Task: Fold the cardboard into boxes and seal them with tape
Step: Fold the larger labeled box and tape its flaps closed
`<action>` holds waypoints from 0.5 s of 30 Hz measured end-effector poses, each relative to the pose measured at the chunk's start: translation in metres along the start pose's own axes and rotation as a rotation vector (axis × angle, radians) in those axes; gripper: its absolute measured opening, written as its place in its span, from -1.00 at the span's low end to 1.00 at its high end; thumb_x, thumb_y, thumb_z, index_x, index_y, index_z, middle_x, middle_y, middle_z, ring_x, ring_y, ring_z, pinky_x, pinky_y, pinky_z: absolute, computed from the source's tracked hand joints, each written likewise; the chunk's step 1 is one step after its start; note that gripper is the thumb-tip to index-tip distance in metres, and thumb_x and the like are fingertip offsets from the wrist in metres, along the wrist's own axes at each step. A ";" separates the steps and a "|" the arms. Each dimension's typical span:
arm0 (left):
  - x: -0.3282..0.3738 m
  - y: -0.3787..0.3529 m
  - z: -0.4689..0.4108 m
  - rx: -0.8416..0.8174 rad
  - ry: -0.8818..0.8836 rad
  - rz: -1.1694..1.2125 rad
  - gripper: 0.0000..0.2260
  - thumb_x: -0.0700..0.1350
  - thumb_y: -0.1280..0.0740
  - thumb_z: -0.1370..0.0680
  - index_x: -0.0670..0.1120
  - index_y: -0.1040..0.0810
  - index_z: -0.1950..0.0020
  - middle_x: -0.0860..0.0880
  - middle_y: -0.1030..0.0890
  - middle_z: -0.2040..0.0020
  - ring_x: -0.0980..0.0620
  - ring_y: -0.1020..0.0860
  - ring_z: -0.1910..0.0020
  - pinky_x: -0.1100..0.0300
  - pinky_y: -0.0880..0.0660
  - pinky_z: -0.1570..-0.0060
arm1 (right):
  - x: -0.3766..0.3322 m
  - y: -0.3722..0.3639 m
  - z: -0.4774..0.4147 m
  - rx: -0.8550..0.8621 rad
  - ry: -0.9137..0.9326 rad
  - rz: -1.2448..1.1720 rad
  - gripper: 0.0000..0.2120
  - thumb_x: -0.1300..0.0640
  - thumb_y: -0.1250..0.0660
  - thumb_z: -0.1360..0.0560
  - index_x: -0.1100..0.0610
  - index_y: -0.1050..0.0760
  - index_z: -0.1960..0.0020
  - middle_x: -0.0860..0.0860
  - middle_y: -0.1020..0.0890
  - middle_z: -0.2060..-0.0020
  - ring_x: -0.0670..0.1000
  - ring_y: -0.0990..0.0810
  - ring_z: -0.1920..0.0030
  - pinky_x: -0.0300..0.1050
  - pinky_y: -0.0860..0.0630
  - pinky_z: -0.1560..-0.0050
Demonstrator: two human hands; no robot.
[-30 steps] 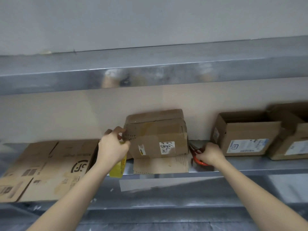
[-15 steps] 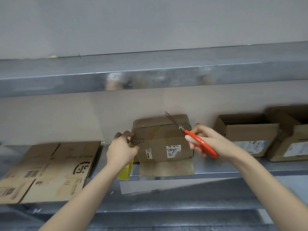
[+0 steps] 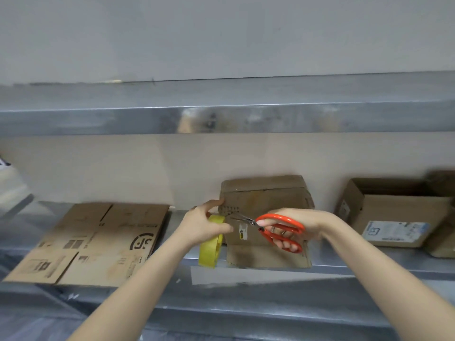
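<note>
A folded brown cardboard box stands against the wall on the metal shelf, one flap lying flat toward me. My left hand grips a yellow tape roll at the box's left front corner. My right hand holds orange-handled scissors in front of the box. Their blades point left, with the tips close to the tape by my left fingers.
Flattened cardboard sheets lie on the shelf to the left. An open-topped box with a white label stands to the right, another box beside it at the frame edge. An upper metal shelf overhangs.
My right hand picked the scissors up from the shelf, raised them past the box top, then brought them down left to the tape. My left hand has kept the roll at the corner.
</note>
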State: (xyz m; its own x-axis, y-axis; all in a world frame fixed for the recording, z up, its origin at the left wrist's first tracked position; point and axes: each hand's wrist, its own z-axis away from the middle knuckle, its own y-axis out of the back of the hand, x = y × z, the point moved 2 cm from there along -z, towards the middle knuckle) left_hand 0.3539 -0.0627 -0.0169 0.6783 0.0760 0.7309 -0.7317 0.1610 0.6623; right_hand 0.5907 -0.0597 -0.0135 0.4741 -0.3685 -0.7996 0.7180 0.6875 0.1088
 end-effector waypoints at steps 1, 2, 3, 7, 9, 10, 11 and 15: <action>-0.002 0.001 -0.001 -0.019 0.005 0.025 -0.24 0.19 -0.51 -0.11 0.24 -0.47 -0.32 0.11 -0.59 -0.14 0.13 -0.52 -0.18 0.16 -0.48 -0.22 | -0.006 0.000 0.001 0.005 -0.008 0.073 -0.57 -0.17 -0.37 -0.48 0.18 -0.39 0.25 0.06 -0.54 0.39 0.00 -0.46 0.47 -0.21 -0.38 0.45; -0.003 0.002 -0.003 -0.033 0.012 0.048 -0.20 0.22 -0.52 -0.08 0.23 -0.48 -0.32 0.14 -0.60 -0.15 0.14 -0.53 -0.18 0.15 -0.48 -0.23 | -0.012 -0.001 0.004 0.019 -0.017 0.108 -0.54 -0.21 -0.40 -0.44 0.15 -0.38 0.29 0.07 -0.49 0.43 -0.01 -0.41 0.49 -0.22 -0.33 0.47; -0.004 0.003 -0.003 -0.044 0.017 0.065 -0.17 0.24 -0.52 -0.06 0.22 -0.48 -0.33 0.16 -0.60 -0.16 0.14 -0.53 -0.18 0.14 -0.48 -0.24 | -0.014 -0.001 0.005 0.017 -0.023 0.126 -0.53 -0.25 -0.45 -0.38 0.12 -0.38 0.32 0.07 -0.48 0.44 -0.02 -0.39 0.49 -0.22 -0.30 0.48; -0.004 0.004 -0.002 -0.052 0.004 0.082 -0.18 0.18 -0.56 -0.10 0.19 -0.46 -0.36 0.19 -0.54 -0.22 0.15 -0.48 -0.23 0.16 -0.45 -0.27 | -0.020 -0.005 0.002 0.061 -0.031 0.149 -0.45 -0.35 -0.55 -0.14 0.08 -0.43 0.31 0.06 -0.50 0.41 -0.03 -0.41 0.48 -0.23 -0.31 0.48; -0.005 0.003 -0.001 -0.059 0.001 0.096 -0.18 0.16 -0.57 -0.11 0.20 -0.45 -0.37 0.15 -0.55 -0.20 0.13 -0.49 -0.22 0.16 -0.46 -0.26 | -0.023 -0.005 0.006 0.089 -0.034 0.203 -0.43 -0.35 -0.53 -0.19 0.11 -0.44 0.25 0.06 -0.51 0.39 0.00 -0.40 0.47 -0.23 -0.30 0.49; -0.005 0.002 0.000 -0.066 -0.001 0.104 -0.19 0.15 -0.57 -0.12 0.21 -0.44 -0.36 0.13 -0.55 -0.18 0.12 -0.50 -0.21 0.16 -0.46 -0.25 | -0.026 -0.004 0.008 0.110 -0.028 0.238 -0.44 -0.34 -0.50 -0.25 0.14 -0.43 0.20 0.09 -0.51 0.37 0.03 -0.41 0.45 -0.21 -0.30 0.48; -0.005 0.001 0.001 -0.072 -0.004 0.109 -0.20 0.14 -0.57 -0.12 0.22 -0.44 -0.36 0.11 -0.55 -0.15 0.11 -0.50 -0.20 0.18 -0.46 -0.24 | -0.028 -0.004 0.011 0.127 -0.021 0.282 -0.44 -0.32 -0.47 -0.31 0.17 -0.42 0.16 0.12 -0.52 0.33 0.05 -0.41 0.43 -0.20 -0.29 0.47; -0.005 0.000 0.004 -0.069 -0.021 0.113 -0.22 0.09 -0.59 -0.19 0.22 -0.41 -0.38 0.13 -0.54 -0.13 0.12 -0.50 -0.19 0.27 -0.41 -0.14 | -0.039 -0.003 0.019 0.185 -0.007 0.461 -0.47 -0.33 -0.39 -0.37 0.15 -0.44 0.15 0.12 -0.54 0.29 0.01 -0.39 0.46 -0.20 -0.33 0.48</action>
State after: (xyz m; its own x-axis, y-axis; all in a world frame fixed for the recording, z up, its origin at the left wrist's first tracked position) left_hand 0.3504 -0.0668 -0.0201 0.5895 0.0774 0.8040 -0.7967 0.2201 0.5629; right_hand 0.5796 -0.0596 0.0289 0.7666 -0.0565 -0.6397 0.5109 0.6572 0.5542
